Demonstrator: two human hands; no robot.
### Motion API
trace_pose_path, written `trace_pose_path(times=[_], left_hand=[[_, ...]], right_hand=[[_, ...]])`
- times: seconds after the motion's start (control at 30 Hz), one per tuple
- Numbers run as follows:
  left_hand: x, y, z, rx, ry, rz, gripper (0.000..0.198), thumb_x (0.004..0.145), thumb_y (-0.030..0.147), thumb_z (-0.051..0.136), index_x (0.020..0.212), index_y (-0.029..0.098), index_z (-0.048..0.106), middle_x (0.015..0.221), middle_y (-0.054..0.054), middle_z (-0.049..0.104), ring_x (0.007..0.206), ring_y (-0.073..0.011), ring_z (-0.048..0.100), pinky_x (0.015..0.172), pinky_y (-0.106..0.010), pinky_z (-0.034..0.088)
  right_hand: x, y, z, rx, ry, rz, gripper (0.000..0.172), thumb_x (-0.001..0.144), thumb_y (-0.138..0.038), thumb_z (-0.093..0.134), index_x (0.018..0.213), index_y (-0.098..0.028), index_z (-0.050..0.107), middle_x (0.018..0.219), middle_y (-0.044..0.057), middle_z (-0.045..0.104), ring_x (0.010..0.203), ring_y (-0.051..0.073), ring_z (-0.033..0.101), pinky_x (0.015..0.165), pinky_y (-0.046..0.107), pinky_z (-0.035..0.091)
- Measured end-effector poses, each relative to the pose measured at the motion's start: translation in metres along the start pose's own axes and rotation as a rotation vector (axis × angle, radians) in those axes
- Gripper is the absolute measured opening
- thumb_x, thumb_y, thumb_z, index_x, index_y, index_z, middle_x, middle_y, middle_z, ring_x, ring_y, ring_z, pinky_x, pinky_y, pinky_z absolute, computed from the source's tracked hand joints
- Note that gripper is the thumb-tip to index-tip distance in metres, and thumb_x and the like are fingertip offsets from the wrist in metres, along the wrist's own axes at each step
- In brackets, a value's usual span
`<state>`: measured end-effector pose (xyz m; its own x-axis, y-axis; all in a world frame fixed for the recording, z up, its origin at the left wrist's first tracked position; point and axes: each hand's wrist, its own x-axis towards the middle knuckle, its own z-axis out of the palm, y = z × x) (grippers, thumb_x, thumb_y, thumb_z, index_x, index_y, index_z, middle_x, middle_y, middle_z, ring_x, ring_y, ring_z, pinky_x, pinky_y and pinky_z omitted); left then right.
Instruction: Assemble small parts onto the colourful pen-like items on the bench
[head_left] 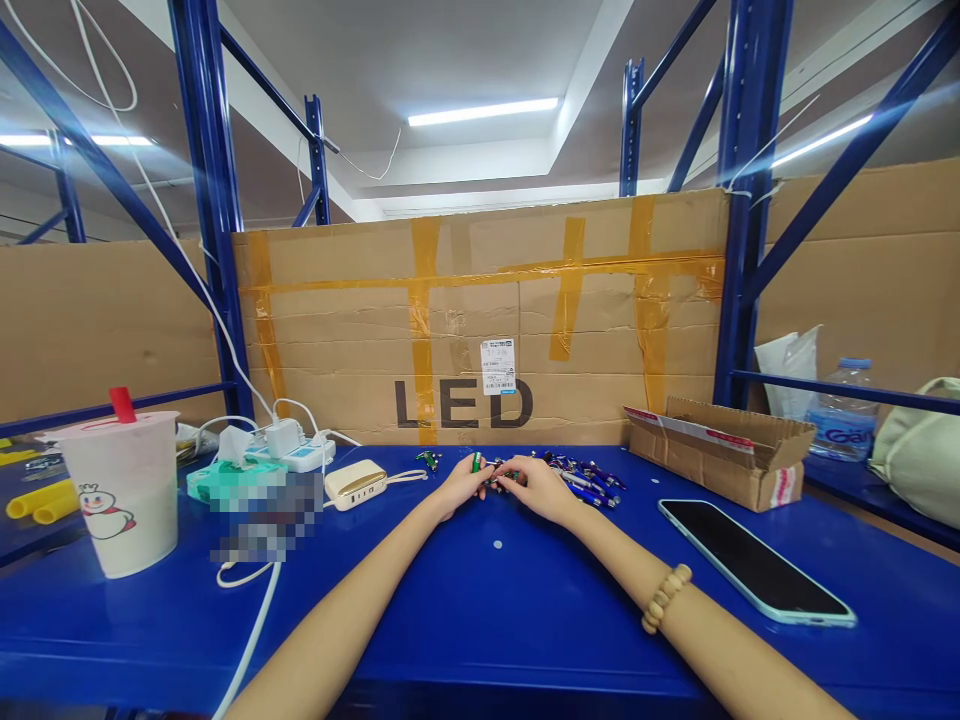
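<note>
My left hand is closed, with a small green-and-white piece sticking up between thumb and fingers. Close beside it, my right hand has its fingers curled down over small dark, reddish parts; what its fingertips hold is hidden. Just right of that hand lies a loose heap of blue pens with silvery parts. A few small green pieces lie apart, beyond my left hand.
To the right are a phone and an open cardboard box. A cream power bank, a power strip, tissues and a lidded drink cup stand left. A cardboard panel closes the back.
</note>
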<state>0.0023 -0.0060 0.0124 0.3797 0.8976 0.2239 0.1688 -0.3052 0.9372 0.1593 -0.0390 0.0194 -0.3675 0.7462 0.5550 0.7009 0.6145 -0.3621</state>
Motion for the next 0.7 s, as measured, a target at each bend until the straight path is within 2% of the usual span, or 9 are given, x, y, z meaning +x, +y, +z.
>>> trace_pose_path(times=[0.7], left_hand=[[-0.0009, -0.0001, 0.0013, -0.001, -0.007, 0.025, 0.027, 0.073, 0.036, 0.054, 0.067, 0.018, 0.034, 0.055, 0.006, 0.051, 0.041, -0.0041, 0.041, 0.044, -0.018, 0.029]], right_hand=[[-0.0009, -0.0032, -0.0019, -0.008, -0.030, 0.004, 0.020, 0.078, -0.027, 0.048, 0.083, -0.020, 0.066, 0.081, 0.003, 0.063, 0.059, 0.011, 0.051, 0.057, 0.023, 0.040]])
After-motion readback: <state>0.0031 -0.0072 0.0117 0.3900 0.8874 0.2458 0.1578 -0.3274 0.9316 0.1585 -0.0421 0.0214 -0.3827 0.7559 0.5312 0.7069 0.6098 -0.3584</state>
